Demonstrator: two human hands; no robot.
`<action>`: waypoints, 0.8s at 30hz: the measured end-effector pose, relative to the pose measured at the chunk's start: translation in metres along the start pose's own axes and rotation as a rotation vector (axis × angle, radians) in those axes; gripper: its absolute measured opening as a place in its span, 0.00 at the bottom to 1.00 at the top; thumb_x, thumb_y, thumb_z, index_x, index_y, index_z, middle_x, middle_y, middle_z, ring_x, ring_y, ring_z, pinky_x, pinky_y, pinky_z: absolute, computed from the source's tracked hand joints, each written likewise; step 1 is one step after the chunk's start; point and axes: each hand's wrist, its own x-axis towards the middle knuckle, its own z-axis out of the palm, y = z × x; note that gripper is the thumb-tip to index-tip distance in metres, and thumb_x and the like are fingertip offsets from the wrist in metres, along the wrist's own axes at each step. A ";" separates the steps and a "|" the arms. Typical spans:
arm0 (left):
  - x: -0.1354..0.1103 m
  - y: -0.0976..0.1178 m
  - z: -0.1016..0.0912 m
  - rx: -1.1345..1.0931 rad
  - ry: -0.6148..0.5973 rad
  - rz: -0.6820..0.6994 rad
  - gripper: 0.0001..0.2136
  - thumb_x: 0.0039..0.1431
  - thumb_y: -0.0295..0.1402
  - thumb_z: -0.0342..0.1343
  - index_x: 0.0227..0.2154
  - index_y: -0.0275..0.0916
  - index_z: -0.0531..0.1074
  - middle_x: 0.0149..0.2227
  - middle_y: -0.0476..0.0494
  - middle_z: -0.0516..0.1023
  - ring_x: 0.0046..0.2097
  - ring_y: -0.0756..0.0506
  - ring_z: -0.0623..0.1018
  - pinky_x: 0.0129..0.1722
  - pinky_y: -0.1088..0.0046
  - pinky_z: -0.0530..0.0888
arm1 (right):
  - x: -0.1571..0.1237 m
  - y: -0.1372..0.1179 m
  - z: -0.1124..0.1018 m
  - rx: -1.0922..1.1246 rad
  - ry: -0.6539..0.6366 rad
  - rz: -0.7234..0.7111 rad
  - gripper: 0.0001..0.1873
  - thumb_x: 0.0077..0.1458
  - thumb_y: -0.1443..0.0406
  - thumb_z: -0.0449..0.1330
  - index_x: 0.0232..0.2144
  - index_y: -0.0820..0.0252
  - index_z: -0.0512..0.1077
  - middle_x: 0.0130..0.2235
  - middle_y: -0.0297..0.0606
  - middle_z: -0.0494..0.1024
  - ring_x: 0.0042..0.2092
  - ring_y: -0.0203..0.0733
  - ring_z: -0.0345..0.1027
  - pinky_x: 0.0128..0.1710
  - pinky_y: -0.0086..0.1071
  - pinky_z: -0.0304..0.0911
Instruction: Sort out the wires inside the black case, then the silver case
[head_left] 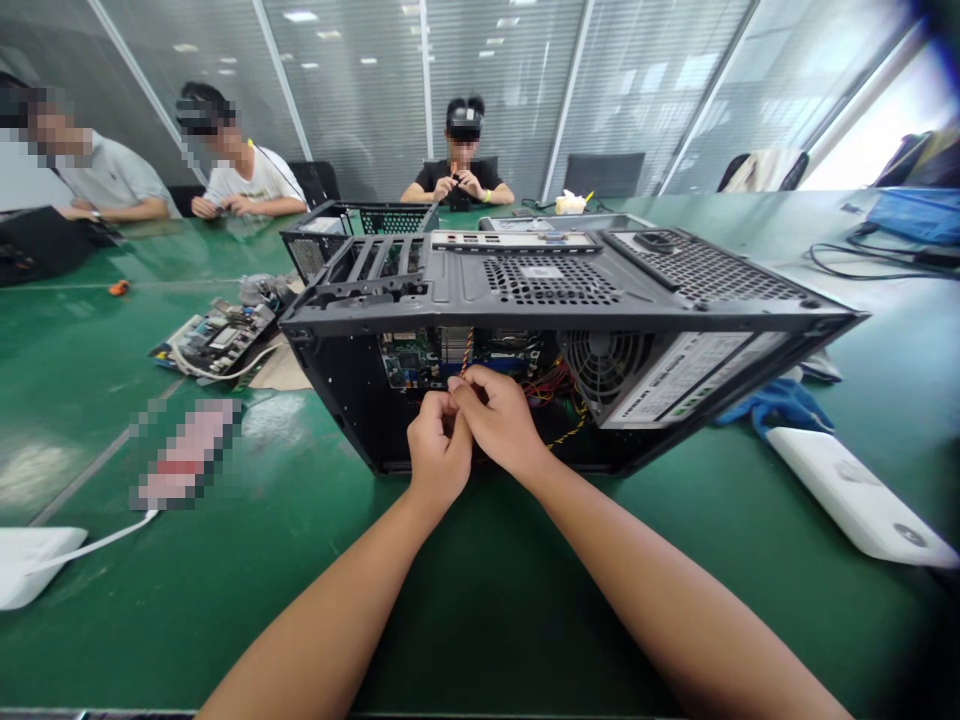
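Note:
A black computer case point(461, 322) lies before me with its open side facing me. My left hand point(437, 450) and my right hand point(504, 418) meet at that opening, fingers closed and thumbs close together. A thin twisted cable point(469, 345) in orange and black rises from between my fingertips toward the motherboard point(409, 357) inside. Its end is hidden by my fingers. To the right of my hands sits the power supply point(607, 365), with its fan grille and label showing. Loose coloured wires point(551, 390) hang beside it.
Left on the green table point(300, 620) are a loose circuit board assembly point(225, 335), a blurred phone point(191, 455) and a white charger point(37, 565). At right lie a white device point(855, 490) and a blue glove point(799, 405). Several people sit across the table, one person point(461, 165) straight ahead.

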 end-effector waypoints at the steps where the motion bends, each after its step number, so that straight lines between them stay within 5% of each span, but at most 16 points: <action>1: 0.000 0.000 0.000 0.003 0.000 0.001 0.08 0.64 0.35 0.53 0.30 0.39 0.66 0.27 0.51 0.72 0.28 0.51 0.71 0.29 0.76 0.66 | 0.000 0.000 0.000 0.002 0.002 0.001 0.17 0.59 0.63 0.54 0.19 0.56 0.58 0.21 0.28 0.61 0.26 0.34 0.55 0.28 0.32 0.51; 24: 0.001 0.001 -0.001 0.041 0.003 0.005 0.08 0.65 0.36 0.52 0.31 0.39 0.66 0.27 0.50 0.73 0.28 0.51 0.72 0.29 0.75 0.67 | 0.000 0.001 0.001 -0.018 0.006 -0.003 0.18 0.59 0.62 0.54 0.19 0.56 0.57 0.21 0.28 0.61 0.26 0.34 0.56 0.28 0.32 0.51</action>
